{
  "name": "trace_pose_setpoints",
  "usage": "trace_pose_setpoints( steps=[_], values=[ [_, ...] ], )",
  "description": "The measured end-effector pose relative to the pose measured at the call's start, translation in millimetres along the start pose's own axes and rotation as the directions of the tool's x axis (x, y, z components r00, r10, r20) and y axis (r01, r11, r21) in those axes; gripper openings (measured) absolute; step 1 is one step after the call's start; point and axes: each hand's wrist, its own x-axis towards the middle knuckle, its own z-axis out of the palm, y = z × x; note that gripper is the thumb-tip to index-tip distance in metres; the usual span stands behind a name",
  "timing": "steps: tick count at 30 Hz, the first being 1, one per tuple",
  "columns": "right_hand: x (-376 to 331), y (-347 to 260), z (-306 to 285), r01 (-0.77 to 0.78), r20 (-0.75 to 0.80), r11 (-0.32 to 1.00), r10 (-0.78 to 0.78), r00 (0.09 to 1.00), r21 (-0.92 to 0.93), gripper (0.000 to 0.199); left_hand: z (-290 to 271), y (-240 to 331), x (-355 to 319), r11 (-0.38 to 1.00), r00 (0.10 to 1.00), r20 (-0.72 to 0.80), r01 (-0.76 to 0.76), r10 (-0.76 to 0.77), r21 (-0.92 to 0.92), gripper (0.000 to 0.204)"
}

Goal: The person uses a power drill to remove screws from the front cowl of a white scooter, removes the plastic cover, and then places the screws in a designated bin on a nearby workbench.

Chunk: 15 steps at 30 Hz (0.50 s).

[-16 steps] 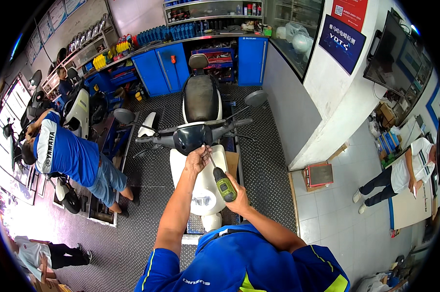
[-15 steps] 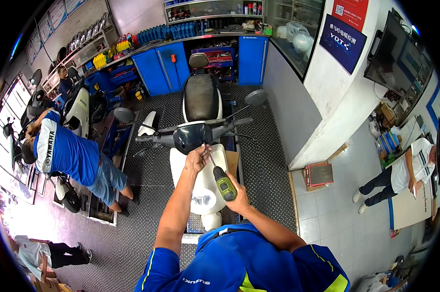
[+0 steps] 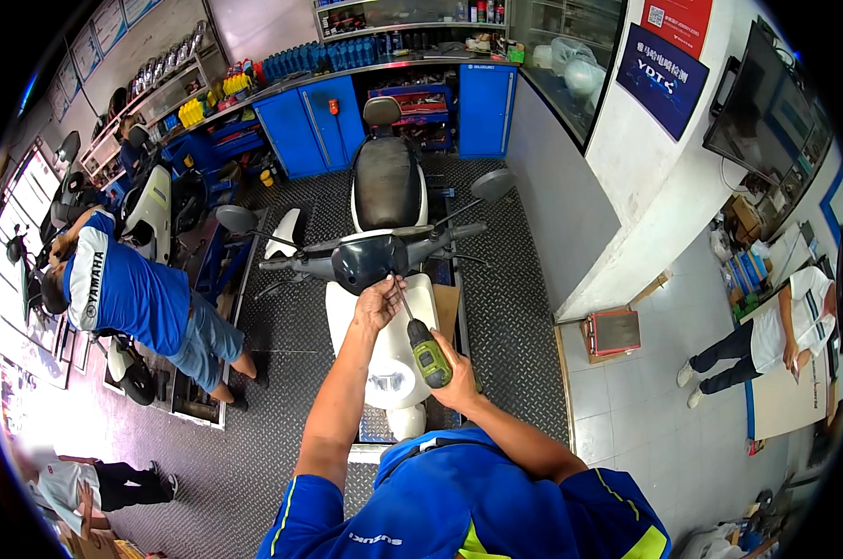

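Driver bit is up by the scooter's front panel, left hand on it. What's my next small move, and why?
Probably seat the bit squarely before pulling the trigger: the left hand pinches the shaft near its tip against the white front panel, while the right hand grips the green power screwdriver at an angle.

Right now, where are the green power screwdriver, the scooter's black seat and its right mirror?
Green power screwdriver (image 3: pixel 431 354), head view, on its body.
Black seat (image 3: pixel 385 182), head view, seat middle.
Right mirror (image 3: pixel 492 184), head view, mirror back.

My hands work tight against the scooter's dark headlight cowl (image 3: pixel 370 261), with handlebars (image 3: pixel 440 238) and mirror stalks (image 3: pixel 472 200) spreading to both sides. The white front panel (image 3: pixel 389 345) fills the space below. Open checker-plate floor (image 3: pixel 510 326) lies on my right; a bent-over person (image 3: pixel 132 293) blocks the left.
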Motion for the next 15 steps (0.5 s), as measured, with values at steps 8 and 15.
trace_pose_setpoints(
  steps=[8,15],
  values=[
    [-0.7,-2.2,-2.5,-0.031,0.012,0.999,0.030,0.999,0.030,0.085,3.1,-1.4,-5.5,1.000,1.000,-0.017,0.001,-0.001,-0.002,0.020],
    [-0.9,0.7,0.0,-0.070,-0.006,0.991,0.071,0.997,0.113,0.089,6.4,0.9,-8.8,1.000,0.999,-0.034,-0.005,0.006,0.029,0.020]
  ],
)
